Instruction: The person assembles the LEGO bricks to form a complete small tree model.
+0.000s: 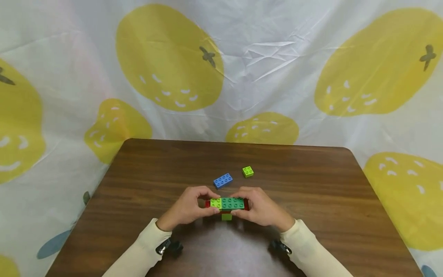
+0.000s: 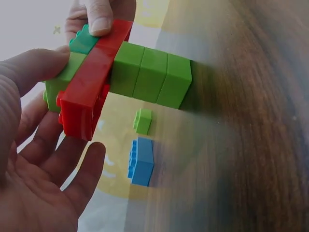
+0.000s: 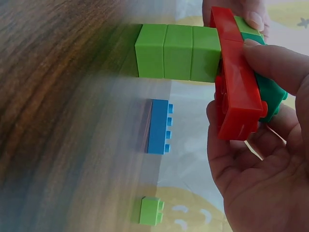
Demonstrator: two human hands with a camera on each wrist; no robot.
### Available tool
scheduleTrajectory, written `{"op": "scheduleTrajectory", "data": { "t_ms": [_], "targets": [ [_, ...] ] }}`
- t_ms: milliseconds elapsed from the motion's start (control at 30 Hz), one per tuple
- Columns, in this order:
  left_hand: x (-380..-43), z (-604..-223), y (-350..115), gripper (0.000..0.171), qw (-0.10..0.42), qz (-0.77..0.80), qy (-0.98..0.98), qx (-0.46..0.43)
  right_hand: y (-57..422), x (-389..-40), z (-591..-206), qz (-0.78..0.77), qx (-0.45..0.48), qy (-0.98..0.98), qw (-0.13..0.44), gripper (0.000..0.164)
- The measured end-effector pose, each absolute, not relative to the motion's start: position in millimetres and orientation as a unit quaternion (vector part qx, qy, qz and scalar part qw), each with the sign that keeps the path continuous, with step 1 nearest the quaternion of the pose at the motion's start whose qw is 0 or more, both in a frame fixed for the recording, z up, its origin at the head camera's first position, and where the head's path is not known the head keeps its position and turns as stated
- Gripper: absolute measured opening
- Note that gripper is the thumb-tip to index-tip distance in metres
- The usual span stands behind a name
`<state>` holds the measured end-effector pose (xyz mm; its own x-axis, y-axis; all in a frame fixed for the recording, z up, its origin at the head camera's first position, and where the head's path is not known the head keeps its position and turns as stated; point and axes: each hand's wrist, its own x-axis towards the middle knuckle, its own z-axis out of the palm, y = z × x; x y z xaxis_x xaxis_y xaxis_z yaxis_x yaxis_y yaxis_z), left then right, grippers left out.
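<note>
A stack of toy building bricks stands on the table between the two hands. Its column of light green bricks (image 2: pixel 152 75) carries a red layer (image 2: pixel 94 70). On top, a light green brick (image 1: pixel 216 202) and a dark green brick (image 1: pixel 232 203) lie end to end. My left hand (image 1: pixel 188 204) pinches the light green top brick between thumb and fingers, lower fingers spread beneath the red end. From the other side my right hand (image 1: pixel 259 206) pinches the dark green brick, its thumb (image 3: pixel 273 63) against the near face.
Beyond the stack, a blue brick (image 1: pixel 223 180) and a small light green brick (image 1: pixel 247 171) lie studs up on the brown wooden table (image 1: pixel 155 165). Behind the table's far edge hangs a white cloth (image 1: pixel 263 57) with yellow fruit prints.
</note>
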<state>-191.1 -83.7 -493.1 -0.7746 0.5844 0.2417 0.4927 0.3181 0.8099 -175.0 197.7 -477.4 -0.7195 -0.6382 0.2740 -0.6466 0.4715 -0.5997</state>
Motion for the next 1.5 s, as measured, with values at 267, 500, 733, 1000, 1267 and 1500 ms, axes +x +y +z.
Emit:
{"op": "scheduleTrajectory", "data": {
  "t_ms": [267, 500, 733, 1000, 1267, 1500],
  "targets": [
    [-185.9, -495.3, -86.4, 0.032, 0.030, 0.495, 0.806, 0.323, 193.6, -177.3, -473.2, 0.342, 0.373, -0.862, 0.005, 0.032],
    [-177.5, -503.1, -86.2, 0.032, 0.028, 0.539, 0.787, 0.299, 190.1, -180.1, -466.8, 0.324, 0.380, -0.866, -0.019, 0.032],
    [-178.9, -503.5, -84.4, 0.035, 0.036, 0.543, 0.787, 0.292, 197.7, -187.1, -454.4, 0.364, 0.366, -0.856, -0.030, 0.031],
    [-183.1, -502.5, -81.7, 0.040, 0.058, 0.549, 0.784, 0.285, 200.0, -219.9, -457.8, 0.359, 0.338, -0.870, -0.020, 0.025],
    [-190.7, -502.5, -80.8, 0.038, 0.065, 0.540, 0.791, 0.281, 190.7, -258.6, -483.5, 0.346, 0.303, -0.888, -0.003, 0.027],
    [-186.8, -503.3, -80.6, 0.037, 0.073, 0.547, 0.786, 0.278, 187.6, -273.0, -503.5, 0.295, 0.313, -0.903, -0.021, 0.042]
  ]
}}
